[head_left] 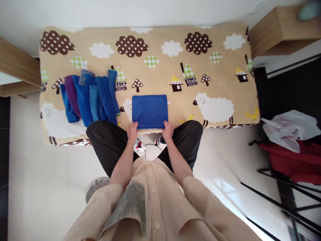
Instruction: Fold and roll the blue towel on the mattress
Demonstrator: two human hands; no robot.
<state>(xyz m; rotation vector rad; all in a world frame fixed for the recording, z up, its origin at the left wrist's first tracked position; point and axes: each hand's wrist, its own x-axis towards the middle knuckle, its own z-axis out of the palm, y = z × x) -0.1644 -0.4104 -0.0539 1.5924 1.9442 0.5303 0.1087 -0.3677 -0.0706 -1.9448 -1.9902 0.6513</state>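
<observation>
A blue cloth (149, 108) lies flat on the beige patterned cover (155, 78), with a narrow folded strip along its near edge. My left hand (132, 131) is at the near left corner of that strip, fingers closed on the cloth's edge. At the near right corner, my right hand (168, 130) grips the same edge in a similar way. To the left, several rolled or folded cloths in blue, teal, grey and purple (71, 94) lie side by side in a loose pile.
Wooden box-like furniture (267, 33) stands at the far right, another wooden piece (18, 62) at the left. A white plastic bag (292, 127) rests on red fabric (293, 159) at the right, near black metal bars. A round stool (96, 187) is behind my left side.
</observation>
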